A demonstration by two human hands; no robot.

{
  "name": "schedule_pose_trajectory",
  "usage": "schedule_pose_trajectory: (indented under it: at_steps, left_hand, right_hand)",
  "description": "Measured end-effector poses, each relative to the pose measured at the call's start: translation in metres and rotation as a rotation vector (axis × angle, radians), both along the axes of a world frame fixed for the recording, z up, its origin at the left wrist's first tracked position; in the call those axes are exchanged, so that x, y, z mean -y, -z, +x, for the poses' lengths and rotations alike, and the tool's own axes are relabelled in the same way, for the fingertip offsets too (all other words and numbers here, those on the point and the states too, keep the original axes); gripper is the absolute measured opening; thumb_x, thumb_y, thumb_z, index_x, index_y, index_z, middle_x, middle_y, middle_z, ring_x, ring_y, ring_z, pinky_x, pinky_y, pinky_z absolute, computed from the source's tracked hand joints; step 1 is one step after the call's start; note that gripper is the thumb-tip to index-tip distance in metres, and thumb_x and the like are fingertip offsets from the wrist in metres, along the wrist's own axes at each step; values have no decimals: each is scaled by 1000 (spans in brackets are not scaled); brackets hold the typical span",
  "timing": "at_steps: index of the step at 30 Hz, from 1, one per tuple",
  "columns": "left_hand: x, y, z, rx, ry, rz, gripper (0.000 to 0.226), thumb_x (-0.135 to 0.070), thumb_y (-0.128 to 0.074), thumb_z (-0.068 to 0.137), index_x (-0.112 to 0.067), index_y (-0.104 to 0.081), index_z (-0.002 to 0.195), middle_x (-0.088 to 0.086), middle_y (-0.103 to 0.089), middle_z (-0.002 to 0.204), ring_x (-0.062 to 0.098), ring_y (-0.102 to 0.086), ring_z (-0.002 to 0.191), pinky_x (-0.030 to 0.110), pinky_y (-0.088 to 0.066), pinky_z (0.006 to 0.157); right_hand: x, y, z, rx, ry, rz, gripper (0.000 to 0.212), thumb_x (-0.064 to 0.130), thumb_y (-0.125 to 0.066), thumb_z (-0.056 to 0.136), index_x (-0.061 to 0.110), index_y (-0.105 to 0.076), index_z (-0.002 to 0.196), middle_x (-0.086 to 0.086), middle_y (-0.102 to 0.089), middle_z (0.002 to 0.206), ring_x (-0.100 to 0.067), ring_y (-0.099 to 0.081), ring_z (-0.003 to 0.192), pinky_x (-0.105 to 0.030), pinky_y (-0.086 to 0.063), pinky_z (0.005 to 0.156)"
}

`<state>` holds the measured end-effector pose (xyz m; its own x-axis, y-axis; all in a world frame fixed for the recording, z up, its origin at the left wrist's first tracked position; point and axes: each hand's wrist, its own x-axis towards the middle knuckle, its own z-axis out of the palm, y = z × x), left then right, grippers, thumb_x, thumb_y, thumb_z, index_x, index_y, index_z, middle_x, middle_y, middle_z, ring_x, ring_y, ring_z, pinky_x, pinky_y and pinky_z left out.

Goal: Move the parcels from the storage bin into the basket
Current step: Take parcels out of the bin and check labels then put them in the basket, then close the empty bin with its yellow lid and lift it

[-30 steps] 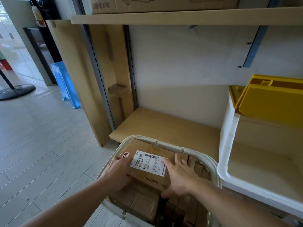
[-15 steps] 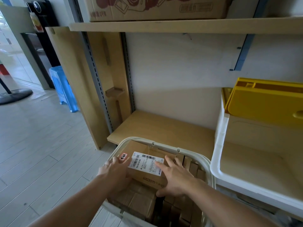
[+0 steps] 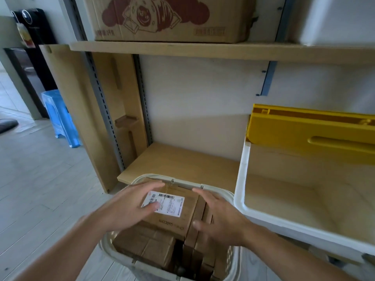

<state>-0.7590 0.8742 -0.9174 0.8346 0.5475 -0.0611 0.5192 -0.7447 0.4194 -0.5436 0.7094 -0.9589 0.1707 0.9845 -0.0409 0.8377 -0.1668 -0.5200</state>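
Note:
A brown cardboard parcel (image 3: pixel 178 214) with a white shipping label lies on top of several other brown parcels (image 3: pixel 148 246) inside the cream basket (image 3: pixel 183 181) on the floor. My left hand (image 3: pixel 129 207) hovers over the parcel's left side, fingers spread and straight, thumb over the label. My right hand (image 3: pixel 219 217) is over the parcel's right edge with fingers spread and holds nothing. The white storage bin (image 3: pixel 241 179) with a raised yellow lid (image 3: pixel 304 130) stands on the shelf to the right; its visible inside shows no parcels.
A wooden shelf board (image 3: pixel 182 159) lies behind the basket. Above it, an upper shelf (image 3: pixel 182 49) carries a large printed carton (image 3: pixel 168 17). A blue plastic stool (image 3: pixel 60 118) stands at the far left on the pale plank floor.
Both hands have let go of the labelled parcel and lifted off it, fingers spreading. The parcel now rests flat in the basket. The view has tilted upward.

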Motion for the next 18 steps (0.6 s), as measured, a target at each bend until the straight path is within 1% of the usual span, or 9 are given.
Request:
schedule_pose_trajectory:
  at_steps: [2, 3, 5, 6, 9, 11, 12, 15, 18]
  left_hand:
    - [16, -12, 12, 120, 38, 7, 53, -48, -53, 99, -47, -35, 149, -35, -33, 151, -17, -26, 135, 29, -34, 116]
    - [23, -15, 18, 182, 61, 16, 52, -52, -50, 98, -48, -35, 148, -38, -33, 150, -20, -26, 136, 28, -33, 116]
    - [40, -20, 28, 295, 107, 42, 54, -61, -43, 96, -50, -33, 148, -45, -31, 147, -24, -25, 135, 21, -30, 112]
    - [48, -21, 32, 333, 127, 53, 55, -62, -41, 95, -51, -31, 148, -48, -28, 145, -26, -23, 135, 17, -27, 110]
    - [68, -23, 44, 401, 169, 104, 55, -64, -37, 96, -52, -26, 149, -52, -22, 143, -27, -19, 136, 13, -20, 107]
    - [76, -22, 52, 459, 181, 83, 52, -64, -36, 97, -56, -25, 147, -52, -23, 145, -25, -21, 138, 16, -21, 109]
    - [79, -23, 56, 483, 184, 63, 52, -64, -36, 96, -57, -25, 147, -50, -25, 147, -23, -23, 139, 19, -23, 110]
    - [83, -19, 72, 536, 204, 19, 51, -64, -35, 97, -56, -28, 147, -43, -31, 150, -17, -29, 140, 28, -33, 113]
    - [91, -18, 99, 583, 229, -5, 54, -62, -35, 98, -48, -33, 150, -37, -36, 150, -14, -32, 140, 41, -38, 116]
  right_hand:
    - [14, -10, 3, -93, 74, 85, 82, 49, -66, 89, 43, -17, 155, 15, -34, 160, -8, -32, 146, -33, -31, 119]
    - [20, -16, 5, -115, 100, 123, 82, 51, -66, 89, 45, -18, 155, 16, -36, 159, -7, -34, 145, -34, -34, 118]
    - [33, -28, 9, -102, 128, 202, 81, 59, -62, 85, 45, -22, 154, 18, -38, 157, -4, -38, 142, -37, -40, 115]
    - [39, -33, 11, -87, 139, 241, 82, 63, -58, 82, 44, -24, 154, 19, -40, 156, -2, -39, 141, -37, -42, 113]
    - [61, -48, 14, -82, 177, 336, 79, 64, -54, 81, 44, -29, 153, 26, -39, 154, 4, -39, 139, -29, -39, 113]
    - [77, -56, 15, -62, 197, 372, 76, 64, -53, 81, 48, -27, 151, 30, -35, 154, 6, -34, 140, -24, -33, 113]
    - [85, -59, 16, -50, 210, 383, 75, 62, -54, 82, 48, -26, 151, 31, -34, 154, 6, -33, 141, -24, -31, 113]
    - [105, -70, 23, -24, 270, 418, 74, 51, -58, 85, 46, -27, 152, 31, -34, 153, 11, -31, 140, -23, -31, 115]
    - [120, -78, 34, 10, 340, 446, 77, 54, -56, 84, 44, -25, 154, 30, -31, 156, 12, -28, 140, -27, -30, 119]
